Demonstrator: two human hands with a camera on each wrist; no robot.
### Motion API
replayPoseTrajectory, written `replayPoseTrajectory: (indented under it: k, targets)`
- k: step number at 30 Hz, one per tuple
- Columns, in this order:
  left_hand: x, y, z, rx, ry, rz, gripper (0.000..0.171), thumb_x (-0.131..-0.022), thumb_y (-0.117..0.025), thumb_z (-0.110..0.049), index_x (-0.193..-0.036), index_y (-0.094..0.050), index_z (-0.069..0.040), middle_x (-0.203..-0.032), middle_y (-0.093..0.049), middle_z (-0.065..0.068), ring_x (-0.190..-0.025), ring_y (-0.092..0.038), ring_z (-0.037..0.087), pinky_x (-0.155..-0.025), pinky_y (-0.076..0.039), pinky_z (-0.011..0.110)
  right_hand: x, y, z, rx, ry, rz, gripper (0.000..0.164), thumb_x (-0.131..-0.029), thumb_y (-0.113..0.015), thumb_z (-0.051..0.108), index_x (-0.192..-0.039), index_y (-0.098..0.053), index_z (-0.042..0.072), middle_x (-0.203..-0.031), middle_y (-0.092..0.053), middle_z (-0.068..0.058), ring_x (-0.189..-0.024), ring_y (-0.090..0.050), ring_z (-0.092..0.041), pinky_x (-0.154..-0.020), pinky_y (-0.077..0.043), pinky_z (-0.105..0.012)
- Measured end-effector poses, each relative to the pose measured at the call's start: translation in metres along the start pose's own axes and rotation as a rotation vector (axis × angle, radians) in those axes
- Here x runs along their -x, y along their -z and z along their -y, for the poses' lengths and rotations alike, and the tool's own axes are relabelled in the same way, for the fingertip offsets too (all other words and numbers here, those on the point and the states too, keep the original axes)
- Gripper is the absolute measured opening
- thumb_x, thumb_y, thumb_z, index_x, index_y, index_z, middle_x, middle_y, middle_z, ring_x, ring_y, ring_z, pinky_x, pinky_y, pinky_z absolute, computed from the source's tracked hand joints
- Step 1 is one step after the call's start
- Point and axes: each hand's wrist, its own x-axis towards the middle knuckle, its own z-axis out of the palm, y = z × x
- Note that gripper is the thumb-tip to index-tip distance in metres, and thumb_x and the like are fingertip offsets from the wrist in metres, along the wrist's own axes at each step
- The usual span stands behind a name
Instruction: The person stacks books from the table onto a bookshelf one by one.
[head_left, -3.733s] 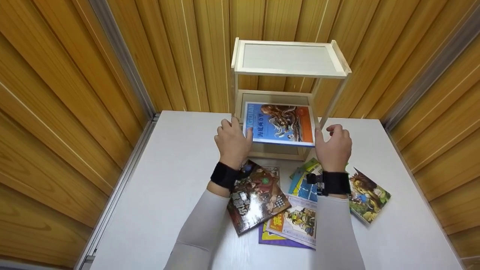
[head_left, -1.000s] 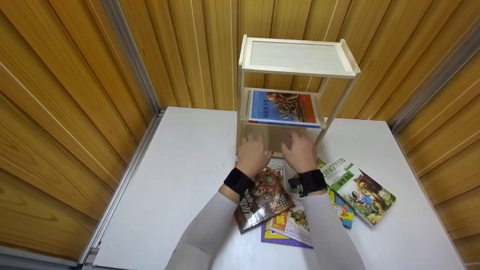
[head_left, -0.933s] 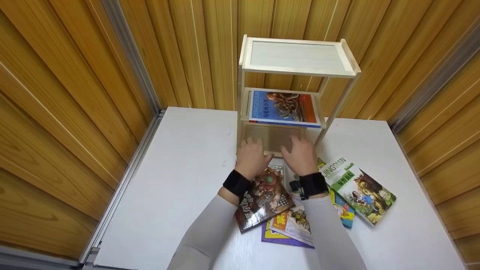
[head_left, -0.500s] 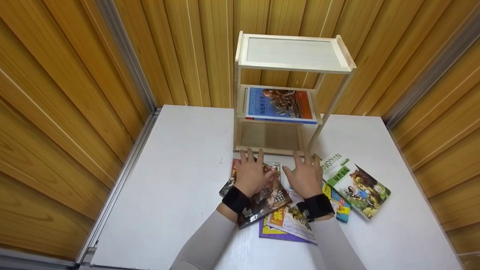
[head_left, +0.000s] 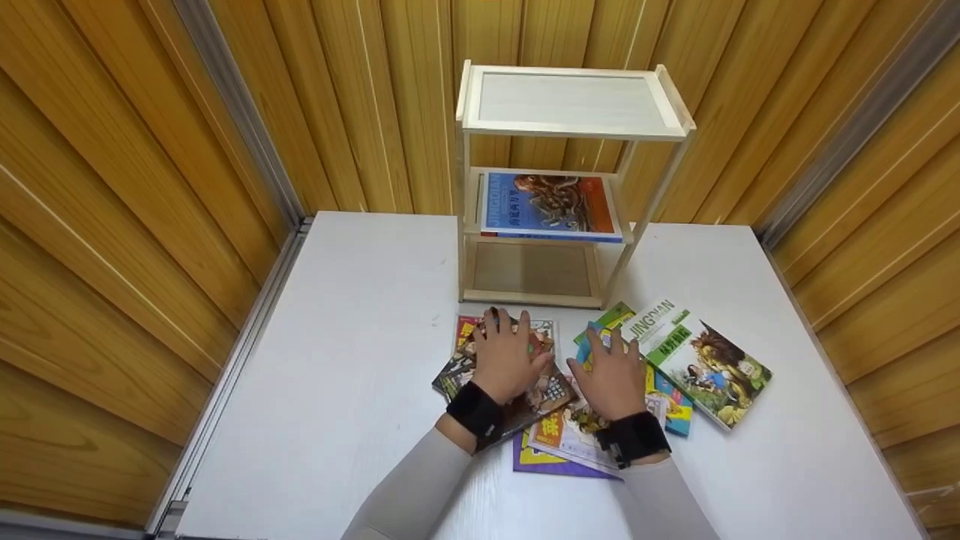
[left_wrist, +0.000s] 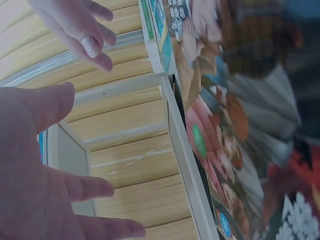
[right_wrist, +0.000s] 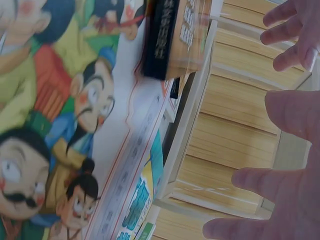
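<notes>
Left hand (head_left: pixel 504 364): fingers spread wide, holding nothing, poised over the glossy dark brown comic book.
Right hand (head_left: pixel 615 381): fingers likewise splayed, holding nothing, above the white cartoon-cover book.
Wrists: a black wristband (head_left: pixel 475 410) on each, below pale grey sleeves (head_left: pixel 416 480).
Dark brown comic book (head_left: pixel 553 390): askew on the bench, one corner over the white cartoon-cover book (head_left: pixel 574 427).
Purple-edged book (head_left: pixel 566 469): partly under the cartoon one.
Green-and-white "JINGDIAN" book (head_left: pixel 705 367): lion on its cover, lying aslant right of the right hand, overlapping a blue-and-yellow book (head_left: pixel 679 416).
Wooden rack (head_left: pixel 574 136): upright behind the books; a blue-and-orange "JINGDIAN" book (head_left: pixel 551 204) lies flat on its middle shelf.
Bench (head_left: pixel 360 345): white, enclosed by wood-panelled walls (head_left: pixel 360 112).
</notes>
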Motion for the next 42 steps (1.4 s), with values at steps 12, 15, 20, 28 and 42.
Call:
replayPoseTrajectory:
  k: [12,15,20,28,42]
  targets:
    - [-0.026,0.004,-0.022,0.019,0.001,0.051,0.086,-0.106,-0.057,-0.073,-0.165,-0.05,-0.012,-0.16,-0.058,0.025,-0.15,-0.055,0.048,-0.114,-0.055,0.061,0.0,0.005,-0.024,-0.024,-0.04,-0.005,0.072,-0.106,-0.072,0.042,-0.161,-0.052,-0.001,-0.155,-0.048,-0.047,-0.14,-0.048,-0.071,-0.106,-0.048,-0.08]
    - [-0.033,0.002,-0.03,-0.006,-0.009,0.069,0.082,-0.106,-0.057,-0.072,-0.163,-0.054,-0.013,-0.155,-0.063,0.021,-0.144,-0.061,0.043,-0.109,-0.059,0.057,0.003,0.008,-0.036,-0.022,-0.077,0.022,0.073,-0.107,-0.069,0.043,-0.161,-0.05,-0.002,-0.154,-0.048,-0.048,-0.137,-0.049,-0.071,-0.102,-0.05,-0.081]
    - [-0.052,0.002,-0.052,-0.053,-0.066,0.076,0.08,-0.106,-0.053,-0.074,-0.159,-0.059,-0.015,-0.15,-0.068,0.014,-0.138,-0.065,0.034,-0.106,-0.061,0.049,0.003,0.022,-0.067,-0.044,-0.197,0.049,0.076,-0.11,-0.061,0.048,-0.163,-0.044,-0.004,-0.153,-0.044,-0.051,-0.135,-0.046,-0.074,-0.104,-0.046,-0.081]
    - [-0.086,0.004,-0.078,-0.077,-0.13,0.083,0.054,-0.109,-0.056,-0.067,-0.125,-0.08,-0.021,-0.112,-0.083,0.0,-0.105,-0.078,0.021,-0.091,-0.063,0.041,-0.006,0.055,-0.114,-0.115,-0.401,-0.037,0.075,-0.112,-0.053,0.051,-0.158,-0.045,-0.007,-0.148,-0.043,-0.054,-0.136,-0.041,-0.074,-0.107,-0.041,-0.08]
    - [-0.119,-0.015,-0.128,0.047,-0.144,0.095,0.056,-0.108,-0.061,-0.061,-0.125,-0.08,-0.011,-0.112,-0.079,0.004,-0.097,-0.076,0.016,-0.077,-0.063,0.032,0.009,0.083,-0.179,-0.216,-0.734,-0.013,0.091,-0.11,-0.04,0.057,-0.161,-0.028,-0.018,-0.152,-0.032,-0.057,-0.139,-0.037,-0.073,-0.108,-0.042,-0.076]
